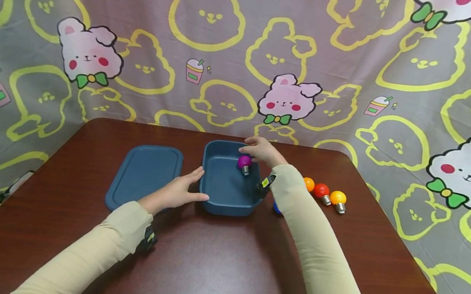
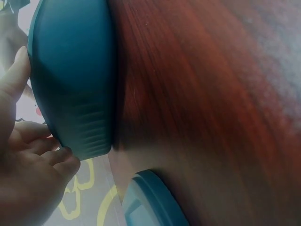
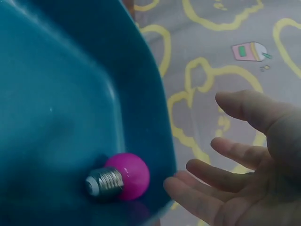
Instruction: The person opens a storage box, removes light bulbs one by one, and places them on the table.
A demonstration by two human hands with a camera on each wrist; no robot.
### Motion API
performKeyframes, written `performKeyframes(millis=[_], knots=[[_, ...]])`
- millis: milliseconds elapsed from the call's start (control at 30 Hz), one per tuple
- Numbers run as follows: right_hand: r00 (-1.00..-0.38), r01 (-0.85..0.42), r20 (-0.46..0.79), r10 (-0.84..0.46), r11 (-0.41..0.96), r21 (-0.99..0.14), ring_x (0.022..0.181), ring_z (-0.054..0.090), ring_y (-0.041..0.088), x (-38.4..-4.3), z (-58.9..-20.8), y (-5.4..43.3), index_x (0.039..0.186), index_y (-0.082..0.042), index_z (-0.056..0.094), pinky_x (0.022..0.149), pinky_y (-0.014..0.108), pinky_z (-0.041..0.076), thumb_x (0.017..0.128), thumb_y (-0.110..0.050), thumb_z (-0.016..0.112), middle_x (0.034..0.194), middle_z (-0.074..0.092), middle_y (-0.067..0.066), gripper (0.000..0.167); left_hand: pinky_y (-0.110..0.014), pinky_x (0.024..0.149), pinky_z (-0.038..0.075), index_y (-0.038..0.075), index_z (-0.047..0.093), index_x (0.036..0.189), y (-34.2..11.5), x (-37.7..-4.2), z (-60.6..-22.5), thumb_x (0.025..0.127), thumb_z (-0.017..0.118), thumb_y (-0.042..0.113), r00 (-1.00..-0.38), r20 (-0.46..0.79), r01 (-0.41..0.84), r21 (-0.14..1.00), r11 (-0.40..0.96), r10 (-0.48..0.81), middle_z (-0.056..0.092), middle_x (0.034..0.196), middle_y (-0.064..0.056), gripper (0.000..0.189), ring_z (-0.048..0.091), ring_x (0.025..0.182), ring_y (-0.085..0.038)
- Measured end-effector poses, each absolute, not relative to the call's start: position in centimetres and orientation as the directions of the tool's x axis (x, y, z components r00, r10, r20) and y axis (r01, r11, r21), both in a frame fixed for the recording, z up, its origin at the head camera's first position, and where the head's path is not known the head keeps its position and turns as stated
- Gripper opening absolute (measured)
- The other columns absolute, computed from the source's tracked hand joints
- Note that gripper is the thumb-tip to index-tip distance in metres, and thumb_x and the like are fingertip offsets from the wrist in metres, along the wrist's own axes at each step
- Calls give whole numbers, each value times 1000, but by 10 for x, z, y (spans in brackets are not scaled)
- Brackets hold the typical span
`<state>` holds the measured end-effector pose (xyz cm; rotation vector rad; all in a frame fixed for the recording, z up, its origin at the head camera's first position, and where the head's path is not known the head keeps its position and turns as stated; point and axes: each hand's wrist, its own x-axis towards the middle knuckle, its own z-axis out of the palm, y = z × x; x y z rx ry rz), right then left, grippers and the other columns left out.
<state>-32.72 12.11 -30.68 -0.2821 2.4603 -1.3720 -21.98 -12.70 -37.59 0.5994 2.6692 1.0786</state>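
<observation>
A dark blue rectangular box [image 1: 227, 184] stands without its lid on the table. Inside it, by the far right corner, lies a purple light bulb [image 1: 244, 163] with a silver screw base; the right wrist view shows this bulb [image 3: 129, 176] resting on the box floor. My right hand [image 1: 262, 150] hovers over that corner, fingers spread and holding nothing. On the other side, my left hand [image 1: 177, 191] touches the box's left rim, thumb near the front corner and fingers along the side, as the box wall [image 2: 75, 80] in the left wrist view also shows.
The flat blue lid [image 1: 145, 176] lies left of the box. To the right are an orange bulb [image 1: 308, 184], a red bulb [image 1: 321, 191], a yellow-orange bulb [image 1: 338, 198] and a blue bulb [image 1: 277, 209] partly hidden by the right sleeve. A patterned curtain [image 1: 235, 62] hangs behind the table.
</observation>
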Motion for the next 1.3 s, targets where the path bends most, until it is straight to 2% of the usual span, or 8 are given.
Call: performKeyframes(millis=[333, 533, 700, 933, 1100, 1200, 1300], knots=[[-943, 33, -219, -250, 586, -810, 116, 47, 31, -334, -320, 104, 132, 0, 43, 93, 46, 40, 87, -22, 65, 126, 47, 16, 55, -51, 103, 23, 3, 18, 146, -126, -222, -377, 85, 64, 39, -899, -44, 280, 706, 651, 435, 9, 152, -10, 85, 17, 135, -29], [-952, 62, -245, -186, 666, -743, 111, 49, 32, -338, -327, 97, 128, -3, 48, 82, 49, 46, 86, -24, 65, 123, 50, 15, 50, -50, 103, 23, 3, 18, 146, -126, -221, -376, 85, 64, 40, -898, -40, 284, 709, 646, 438, 9, 152, -10, 85, 18, 135, -29], [-951, 111, -273, -142, 669, -735, 108, 51, 31, -338, -332, 92, 126, -3, 52, 77, 47, 49, 84, -20, 66, 122, 51, 14, 47, -50, 103, 23, 3, 19, 146, -127, -221, -377, 84, 65, 41, -899, -33, 286, 711, 642, 437, 9, 152, -10, 86, 17, 135, -28], [-941, 114, -300, -156, 688, -717, 92, 58, 27, -334, -335, 88, 111, 1, 61, 67, 39, 53, 83, -11, 65, 102, 58, 13, 30, -49, 104, 23, 3, 19, 146, -128, -220, -377, 81, 63, 50, -896, -15, 306, 704, 641, 444, 11, 152, -11, 91, 17, 135, -28], [-917, 74, -334, -219, 728, -681, 74, 57, 21, -332, -343, 87, 101, 7, 65, 68, 37, 53, 83, -1, 58, 85, 55, 10, 21, -49, 103, 23, 5, 18, 146, -128, -220, -377, 81, 63, 52, -895, -23, 300, 709, 639, 446, 10, 152, -10, 93, 16, 135, -28], [-913, 67, -342, -223, 744, -664, 67, 58, 19, -332, -346, 87, 103, 7, 63, 68, 36, 53, 83, 4, 53, 88, 55, 10, 23, -49, 103, 23, 5, 18, 147, -128, -219, -376, 82, 64, 48, -894, -20, 304, 708, 637, 448, 10, 152, -10, 90, 16, 135, -28], [-911, 76, -349, -218, 744, -664, 66, 61, 19, -332, -347, 87, 111, 5, 60, 67, 33, 53, 82, 9, 51, 101, 56, 13, 31, -50, 103, 23, 4, 19, 146, -129, -218, -376, 84, 65, 41, -894, -9, 311, 706, 636, 448, 10, 152, -12, 86, 17, 135, -29]])
